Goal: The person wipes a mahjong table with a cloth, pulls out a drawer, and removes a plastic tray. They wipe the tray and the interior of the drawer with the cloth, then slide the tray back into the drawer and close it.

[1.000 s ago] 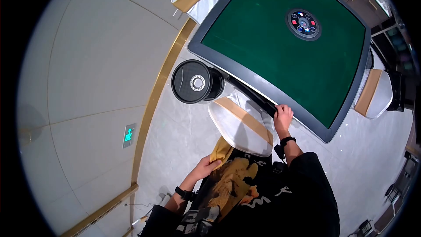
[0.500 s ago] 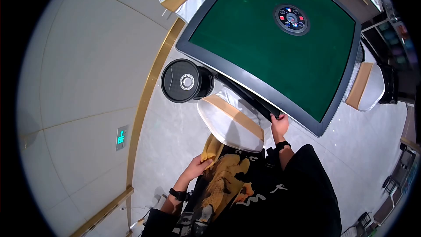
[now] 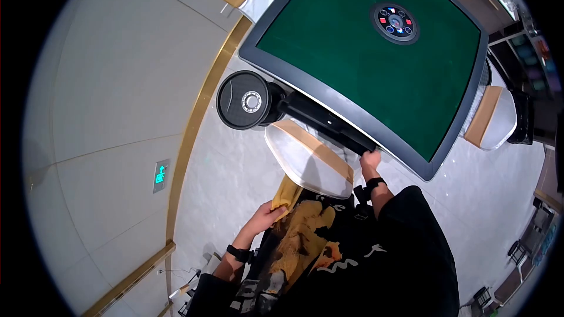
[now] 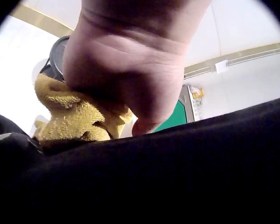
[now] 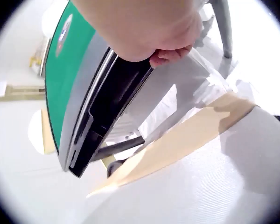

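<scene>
The left hand (image 3: 262, 218) grips a yellow cloth (image 3: 286, 195) beside the black shirt; in the left wrist view the cloth (image 4: 77, 116) bunches out from under that hand (image 4: 130, 70). Beneath the near edge of the green-topped table (image 3: 329, 91), a long black drawer (image 3: 329, 122) stands pulled out. At its right end the right hand (image 3: 369, 161) holds on. The right wrist view shows this hand (image 5: 144, 28) with curled fingertips (image 5: 170, 56) at the rim of the drawer (image 5: 116, 91); part of its grip is hidden.
A white chair with a tan band (image 3: 308, 161) stands between body and table. A round black bin (image 3: 241, 101) is left of it, near the wall (image 3: 111, 94). Another chair (image 3: 493, 118) stands at the right.
The black drawer has come further out from under the table edge, its inside now showing. The right hand has moved to the drawer's right end. The left hand still holds the cloth.
</scene>
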`<action>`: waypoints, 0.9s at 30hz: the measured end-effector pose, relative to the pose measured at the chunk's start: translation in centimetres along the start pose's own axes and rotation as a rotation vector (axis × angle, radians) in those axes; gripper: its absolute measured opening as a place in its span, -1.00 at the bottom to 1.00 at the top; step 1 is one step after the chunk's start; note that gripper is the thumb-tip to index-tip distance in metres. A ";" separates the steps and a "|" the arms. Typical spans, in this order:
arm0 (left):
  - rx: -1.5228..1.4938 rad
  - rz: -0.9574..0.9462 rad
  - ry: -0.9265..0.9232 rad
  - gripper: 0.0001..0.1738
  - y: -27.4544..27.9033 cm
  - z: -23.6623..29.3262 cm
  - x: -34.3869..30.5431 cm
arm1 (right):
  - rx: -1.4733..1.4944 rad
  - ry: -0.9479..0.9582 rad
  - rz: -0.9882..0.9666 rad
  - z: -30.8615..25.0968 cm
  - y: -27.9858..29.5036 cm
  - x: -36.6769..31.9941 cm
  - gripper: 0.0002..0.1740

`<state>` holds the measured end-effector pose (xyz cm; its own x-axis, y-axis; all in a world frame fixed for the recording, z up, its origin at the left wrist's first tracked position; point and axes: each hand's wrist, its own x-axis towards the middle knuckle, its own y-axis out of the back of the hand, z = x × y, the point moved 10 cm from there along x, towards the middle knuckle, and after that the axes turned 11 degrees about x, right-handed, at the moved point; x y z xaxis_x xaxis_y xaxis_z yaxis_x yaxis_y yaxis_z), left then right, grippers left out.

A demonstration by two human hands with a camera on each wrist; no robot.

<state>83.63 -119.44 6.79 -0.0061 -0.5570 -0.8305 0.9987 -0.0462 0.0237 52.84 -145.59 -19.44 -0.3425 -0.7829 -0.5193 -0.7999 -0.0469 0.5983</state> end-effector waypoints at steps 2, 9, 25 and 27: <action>-0.006 0.013 -0.014 -0.63 0.0 0.9 -0.5 | -0.056 -0.024 0.096 -1.8 2.0 -1.2 -0.70; 0.039 -0.005 0.032 -0.61 -0.7 1.0 -1.1 | 0.338 -0.351 0.100 1.5 -0.4 -1.9 -0.50; -0.017 0.010 -0.021 -0.58 -1.6 -0.8 -1.1 | 1.272 -0.754 -0.743 1.7 -9.3 -4.5 -0.72; -0.037 0.014 -0.111 -0.58 -1.5 -0.6 -0.7 | 1.154 -0.764 -0.694 1.2 -10.1 -5.2 -0.63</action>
<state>82.18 -118.45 6.97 0.0041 -0.6455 -0.7637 0.9999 -0.0085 0.0125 62.07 -140.27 -23.50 0.3699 -0.3018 -0.8787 -0.7124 0.5150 -0.4767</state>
